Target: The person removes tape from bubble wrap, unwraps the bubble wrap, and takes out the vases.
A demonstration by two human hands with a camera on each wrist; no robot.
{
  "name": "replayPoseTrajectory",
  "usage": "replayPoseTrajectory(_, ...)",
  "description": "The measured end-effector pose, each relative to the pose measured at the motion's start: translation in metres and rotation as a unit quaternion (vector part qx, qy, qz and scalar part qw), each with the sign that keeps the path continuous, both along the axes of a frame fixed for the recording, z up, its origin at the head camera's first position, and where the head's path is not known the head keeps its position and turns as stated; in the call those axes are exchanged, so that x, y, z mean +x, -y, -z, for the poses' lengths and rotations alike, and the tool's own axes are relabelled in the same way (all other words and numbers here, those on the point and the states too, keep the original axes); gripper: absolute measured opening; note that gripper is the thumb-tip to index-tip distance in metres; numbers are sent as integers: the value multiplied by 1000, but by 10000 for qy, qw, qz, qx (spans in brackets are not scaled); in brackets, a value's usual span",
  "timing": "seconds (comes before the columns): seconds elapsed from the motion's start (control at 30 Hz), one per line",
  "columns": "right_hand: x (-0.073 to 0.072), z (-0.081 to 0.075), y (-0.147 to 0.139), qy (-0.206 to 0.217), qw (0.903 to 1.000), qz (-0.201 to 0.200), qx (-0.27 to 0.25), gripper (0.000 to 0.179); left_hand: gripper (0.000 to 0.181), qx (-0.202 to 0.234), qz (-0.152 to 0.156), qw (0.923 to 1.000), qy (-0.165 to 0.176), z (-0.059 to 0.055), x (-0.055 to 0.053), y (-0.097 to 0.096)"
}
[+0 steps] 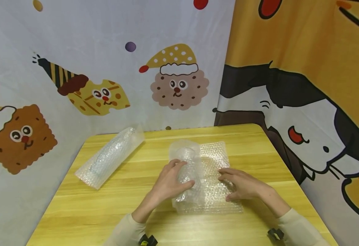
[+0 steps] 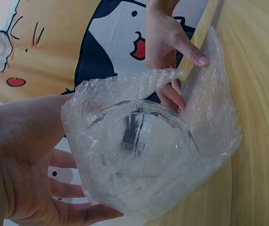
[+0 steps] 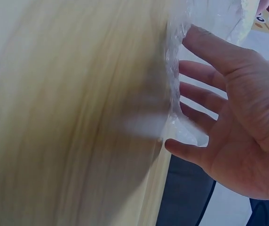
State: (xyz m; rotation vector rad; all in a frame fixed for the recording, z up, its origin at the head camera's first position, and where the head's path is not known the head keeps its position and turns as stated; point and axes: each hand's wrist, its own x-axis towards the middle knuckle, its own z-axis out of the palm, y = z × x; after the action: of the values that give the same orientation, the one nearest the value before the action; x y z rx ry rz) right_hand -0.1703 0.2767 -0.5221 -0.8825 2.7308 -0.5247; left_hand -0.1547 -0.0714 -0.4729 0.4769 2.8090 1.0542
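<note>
Under my left hand (image 1: 171, 181) lies a clear glass vessel (image 2: 141, 134) partly rolled in a bubble wrap sheet (image 1: 217, 160). Its round, ridged end faces the left wrist view; the rest is blurred by the wrap. The left fingers and thumb curl round the rolled part. My right hand (image 1: 244, 184) is at the sheet's loose right side, its extended fingertips (image 3: 188, 70) touching the plastic in the right wrist view. In the left wrist view, the loose part rises from the table beside the right thumb.
Another long bubble wrap bundle (image 1: 112, 157) lies slanted at the table's back left. The wooden table (image 1: 105, 215) meets a cartoon-printed curtain (image 1: 112, 61) behind, with an orange-topped printed cloth (image 1: 305, 44) on the right.
</note>
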Motion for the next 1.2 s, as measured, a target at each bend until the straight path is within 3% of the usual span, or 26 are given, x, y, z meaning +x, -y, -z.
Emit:
replayPoseTrajectory(0.37, 7, -2, -1, -274, 9990, 123, 327, 77, 84, 165, 76, 9998, 69, 4, -3, 8)
replayPoseTrajectory(0.47, 9, -6, -3, -739, 9966, 209, 313, 70, 83, 231, 99, 9996, 109, 5, -4, 11)
replayPoseTrajectory(0.6, 5, -15, -3, -1664, 9853, 382, 61, 65, 83, 330, 90, 9993, 160, 4, -4, 15)
replayPoseTrajectory(0.7, 3, -22, 4, -1968, 9792, 462, -142, 66, 84, 374, 75, 9990, 220, 3, -4, 16)
replayPoseTrajectory(0.9, 2, -29, 32, -1669, 9857, 165, -175, 68, 84, 386, 21, 9989, 254, 4, -5, 19)
replayPoseTrajectory(1.07, 1, -23, 52, -1101, 9937, -193, 97, 76, 83, 451, 11, 9987, 222, 6, -4, 22)
replayPoseTrajectory(1.2, -1, -16, 57, -697, 9968, -202, 326, 82, 83, 497, -19, 9985, 215, 8, -5, 24)
